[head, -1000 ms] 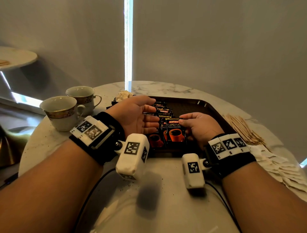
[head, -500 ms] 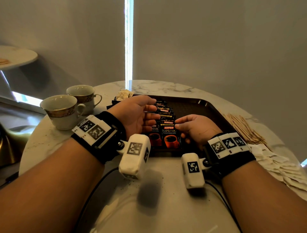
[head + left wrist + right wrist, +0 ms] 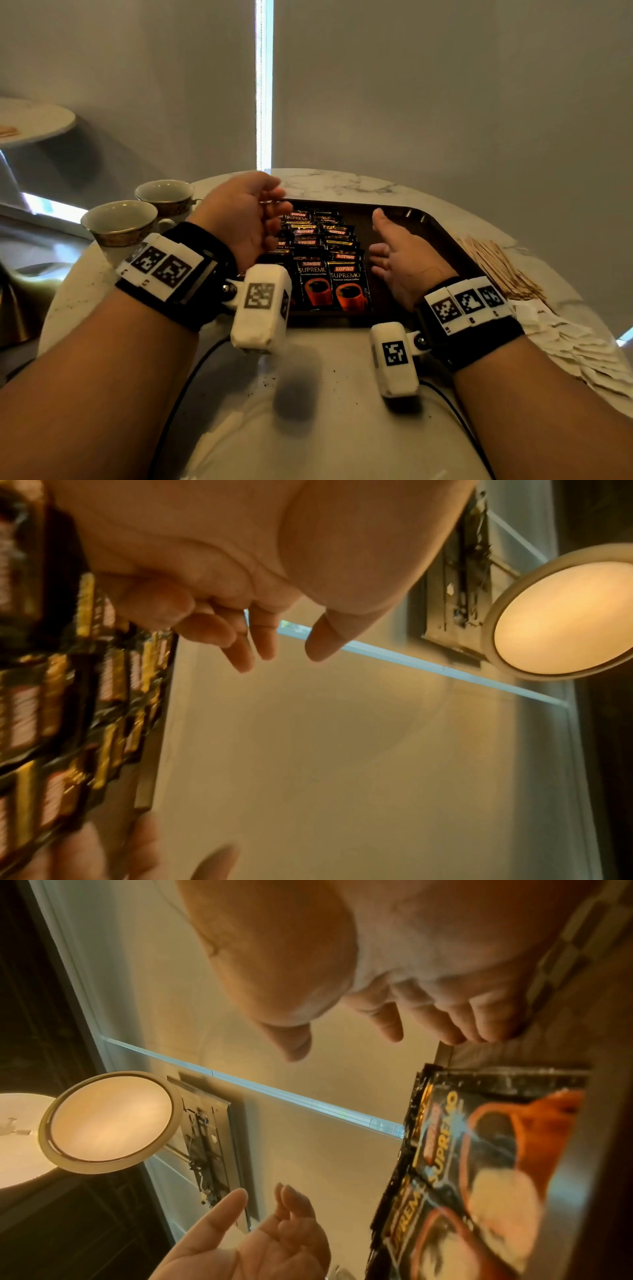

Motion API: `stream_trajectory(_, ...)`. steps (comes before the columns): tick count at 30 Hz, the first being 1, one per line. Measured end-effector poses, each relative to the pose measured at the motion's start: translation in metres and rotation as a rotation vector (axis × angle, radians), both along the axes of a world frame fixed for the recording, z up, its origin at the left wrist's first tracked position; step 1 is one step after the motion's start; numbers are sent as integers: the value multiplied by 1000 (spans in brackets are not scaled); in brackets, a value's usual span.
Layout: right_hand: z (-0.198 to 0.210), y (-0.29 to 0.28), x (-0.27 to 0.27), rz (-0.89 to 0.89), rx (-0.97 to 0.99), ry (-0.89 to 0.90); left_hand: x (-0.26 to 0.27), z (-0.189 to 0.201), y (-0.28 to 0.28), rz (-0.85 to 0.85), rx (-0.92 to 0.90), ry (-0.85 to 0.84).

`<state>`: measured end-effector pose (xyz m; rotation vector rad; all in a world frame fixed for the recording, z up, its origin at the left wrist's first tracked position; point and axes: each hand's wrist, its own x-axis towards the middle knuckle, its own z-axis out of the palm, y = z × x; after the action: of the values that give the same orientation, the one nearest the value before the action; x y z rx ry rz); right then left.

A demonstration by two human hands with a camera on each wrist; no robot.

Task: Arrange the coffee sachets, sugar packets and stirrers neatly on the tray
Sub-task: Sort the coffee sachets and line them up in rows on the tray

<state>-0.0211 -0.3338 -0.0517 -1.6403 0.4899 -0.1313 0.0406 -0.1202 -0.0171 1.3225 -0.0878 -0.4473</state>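
Black Kopiko coffee sachets (image 3: 329, 260) lie in overlapping rows on the left half of the dark brown tray (image 3: 442, 240). My left hand (image 3: 279, 205) hovers above the rows' far left end, fingers loosely curled and empty. Just right of the rows stands my right hand (image 3: 380, 240), edge down, fingers straight, thumb up, holding nothing. The left wrist view shows relaxed fingers (image 3: 240, 647) beside the blurred sachets (image 3: 51, 696). In the right wrist view, straight fingers (image 3: 390, 1026) hang over the front sachets (image 3: 479, 1150). Wooden stirrers (image 3: 496, 263) and white sugar packets (image 3: 575, 346) lie on the table, right of the tray.
Two gold-rimmed cups (image 3: 120, 222) (image 3: 168, 195) stand on the round marble table (image 3: 335, 359) left of the tray. A crumpled wrapper is hidden behind my left hand. Cables run along the table's near part. A second small table (image 3: 34, 120) stands far left.
Both hands have come off the sachets and moved apart. My right hand let go of the front sachet and opened. My left hand rose toward the tray's far left corner.
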Motion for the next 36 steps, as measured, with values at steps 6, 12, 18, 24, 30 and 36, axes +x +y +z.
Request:
stream_trajectory(6, 5, 17, -10, 155, 295, -17, 8, 10, 17, 204, 23, -21)
stream_trajectory(12, 4, 17, -3, 71, 304, -57, -2, 12, 11, 184, 58, 74)
stream_trajectory(18, 2, 15, 3, 39, 316, -45, -6, 17, 18, 163, 75, 109)
stream_trajectory(24, 7, 15, 12, 52, 285, 49, -6, 15, 24, 185, 89, 111)
stream_trajectory(30, 15, -6, 33, -52, 248, 68, -16, 25, 24, 220, 60, 94)
stream_trajectory(36, 30, -16, 58, 6, 218, 187, -18, 29, 23, 266, 72, 81)
